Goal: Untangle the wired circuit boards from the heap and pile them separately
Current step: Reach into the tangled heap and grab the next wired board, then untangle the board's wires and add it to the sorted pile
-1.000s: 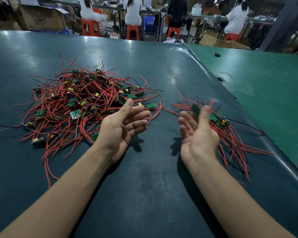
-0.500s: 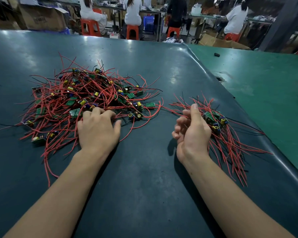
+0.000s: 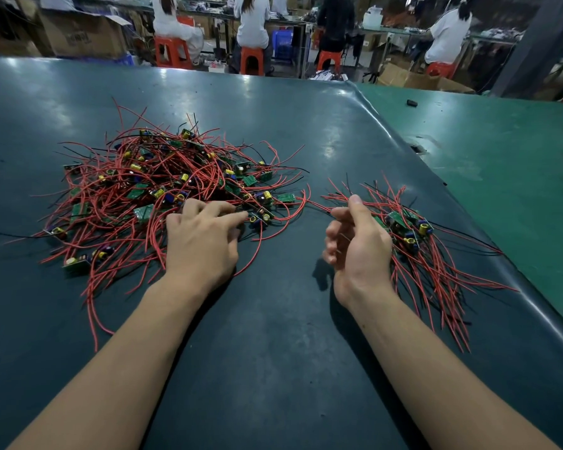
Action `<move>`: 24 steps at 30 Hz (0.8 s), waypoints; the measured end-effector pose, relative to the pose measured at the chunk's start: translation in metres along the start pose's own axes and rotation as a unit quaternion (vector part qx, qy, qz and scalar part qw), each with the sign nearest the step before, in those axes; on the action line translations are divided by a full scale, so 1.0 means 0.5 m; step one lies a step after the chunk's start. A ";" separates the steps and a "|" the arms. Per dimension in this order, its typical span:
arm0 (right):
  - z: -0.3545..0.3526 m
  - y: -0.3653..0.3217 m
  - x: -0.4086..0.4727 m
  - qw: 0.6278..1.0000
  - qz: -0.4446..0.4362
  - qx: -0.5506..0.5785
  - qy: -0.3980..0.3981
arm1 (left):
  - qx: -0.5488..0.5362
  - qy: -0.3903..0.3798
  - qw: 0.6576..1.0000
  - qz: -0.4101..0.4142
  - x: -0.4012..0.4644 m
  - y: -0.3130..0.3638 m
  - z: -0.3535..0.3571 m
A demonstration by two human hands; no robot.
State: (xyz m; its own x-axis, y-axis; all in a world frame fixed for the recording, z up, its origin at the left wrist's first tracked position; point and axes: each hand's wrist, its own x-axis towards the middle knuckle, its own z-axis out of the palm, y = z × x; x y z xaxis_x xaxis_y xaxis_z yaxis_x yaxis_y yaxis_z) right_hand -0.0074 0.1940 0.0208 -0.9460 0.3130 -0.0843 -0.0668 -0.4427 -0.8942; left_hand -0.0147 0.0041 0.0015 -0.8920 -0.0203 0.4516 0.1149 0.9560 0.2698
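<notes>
Boards' heap [image 3: 163, 190] under left hand [image 3: 202, 241], fingers spread; right hand [image 3: 358, 248] loosely curled, empty, beside pile [image 3: 416, 241].

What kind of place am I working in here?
Likely an electronics assembly workshop: a heap of wired circuit boards on a long work table, seated workers on orange stools, and cardboard boxes behind.

Dark teal surface [image 3: 273, 368] (glossy, with light reflections), carrying two groups of wired circuit boards. The large tangled heap [image 3: 163, 193] of red-wired boards lies under and beyond the left grip [image 3: 202, 241], whose fingers rest on its near edge. A smaller pile [image 3: 416, 241] lies just beside and right of the right grip [image 3: 358, 245]. Bare surface separates both grips.
</notes>
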 end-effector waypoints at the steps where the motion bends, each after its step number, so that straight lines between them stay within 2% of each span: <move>1: 0.001 0.001 -0.001 1.000 -0.003 -0.010 -0.007 | -0.003 0.001 1.000 0.008 0.002 0.005 0.001; 6: 0.008 0.010 -0.009 0.993 -0.029 -0.105 -0.054 | 0.015 -0.015 1.000 -0.023 0.005 0.012 0.002; 11: 0.011 0.029 -0.017 0.954 -0.109 -0.259 -0.106 | -0.023 0.056 0.997 0.039 0.003 0.022 0.001; 15: 0.009 0.032 -0.014 0.951 -0.116 -0.267 -0.108 | 0.022 -0.002 0.999 0.023 0.001 0.041 0.011; 19: 0.008 0.031 -0.010 0.956 -0.103 -0.253 -0.105 | -0.002 0.002 1.000 -0.031 0.002 0.038 0.007; 24: 0.006 0.034 -0.009 0.953 -0.112 -0.263 -0.102 | 0.028 -0.010 0.999 -0.015 -0.006 0.039 -0.003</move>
State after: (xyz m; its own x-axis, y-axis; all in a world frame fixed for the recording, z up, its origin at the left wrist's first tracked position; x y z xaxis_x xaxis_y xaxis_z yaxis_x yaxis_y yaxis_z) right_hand -0.0051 0.1826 0.0072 -0.9724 0.1567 0.1729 -0.1560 0.1147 -0.9811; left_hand -0.0091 0.0223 0.0064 -0.9034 -0.0440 0.4266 0.0638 0.9698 0.2353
